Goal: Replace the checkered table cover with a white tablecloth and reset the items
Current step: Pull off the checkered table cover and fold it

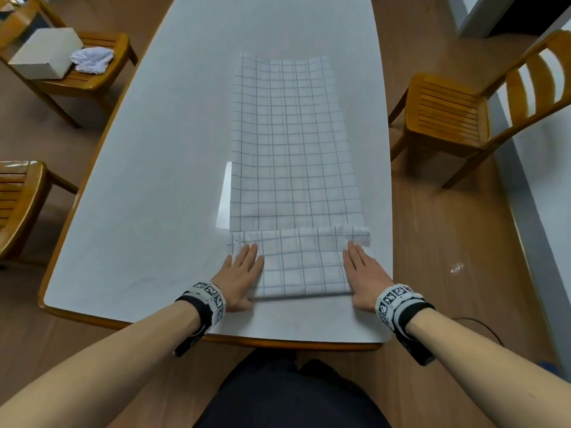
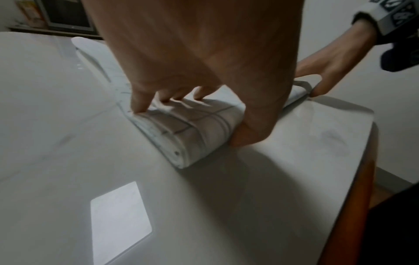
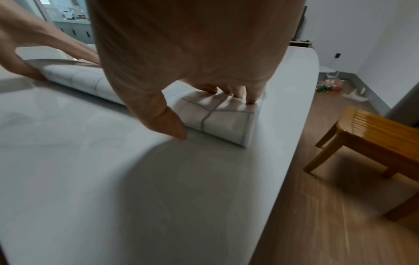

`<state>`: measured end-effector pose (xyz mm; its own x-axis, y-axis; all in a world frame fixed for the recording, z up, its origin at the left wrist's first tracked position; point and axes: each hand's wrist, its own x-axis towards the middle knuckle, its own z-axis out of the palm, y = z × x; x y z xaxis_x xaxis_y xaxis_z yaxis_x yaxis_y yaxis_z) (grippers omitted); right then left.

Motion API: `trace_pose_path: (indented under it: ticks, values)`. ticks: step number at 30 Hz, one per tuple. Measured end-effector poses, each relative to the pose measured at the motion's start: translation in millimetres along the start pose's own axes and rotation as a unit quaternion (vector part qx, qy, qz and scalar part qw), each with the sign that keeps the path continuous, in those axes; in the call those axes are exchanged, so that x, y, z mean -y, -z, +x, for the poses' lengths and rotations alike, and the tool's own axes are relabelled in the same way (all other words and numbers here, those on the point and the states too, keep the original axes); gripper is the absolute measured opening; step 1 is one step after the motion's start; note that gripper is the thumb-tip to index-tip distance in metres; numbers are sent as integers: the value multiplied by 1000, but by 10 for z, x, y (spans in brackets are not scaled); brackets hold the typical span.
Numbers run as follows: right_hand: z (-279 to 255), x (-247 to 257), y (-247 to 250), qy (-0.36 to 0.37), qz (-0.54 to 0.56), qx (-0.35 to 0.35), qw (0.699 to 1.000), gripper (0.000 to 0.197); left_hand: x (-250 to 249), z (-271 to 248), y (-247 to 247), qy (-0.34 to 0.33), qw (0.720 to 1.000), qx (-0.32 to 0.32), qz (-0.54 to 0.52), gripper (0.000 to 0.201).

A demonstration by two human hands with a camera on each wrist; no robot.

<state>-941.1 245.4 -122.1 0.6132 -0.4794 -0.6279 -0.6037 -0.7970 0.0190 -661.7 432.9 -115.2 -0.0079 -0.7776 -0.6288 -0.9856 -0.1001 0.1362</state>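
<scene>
Hands flat: my left hand (image 1: 239,273) and right hand (image 1: 364,273) press straight-fingered, thumbs at the near edge, on the folded end of the grey-gridded white cloth (image 1: 293,149) at six o'clock on the white oval table (image 1: 154,149). Folding is midway, I judge; next, another even turn toward twelve o'clock.

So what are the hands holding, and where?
Nothing gripped: left hand and right hand press the folded near end of the checkered cloth, one at each side edge.
</scene>
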Motion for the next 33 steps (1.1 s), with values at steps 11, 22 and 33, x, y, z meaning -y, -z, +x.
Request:
trace_pose_path:
  ticks: [11,22,33]
  values:
    - [-112,69,-79,-14,-3,-53,998,84,-301,-2,-122,73,996,-40,-6,82]
    - [-789,-70,-123,3,120,-134,984,48,-361,-670,-6,46,989,-86,-112,56]
    - [-960,-168,401,-40,219,-203,953,11,-197,-933,368,133,948,-218,-189,41]
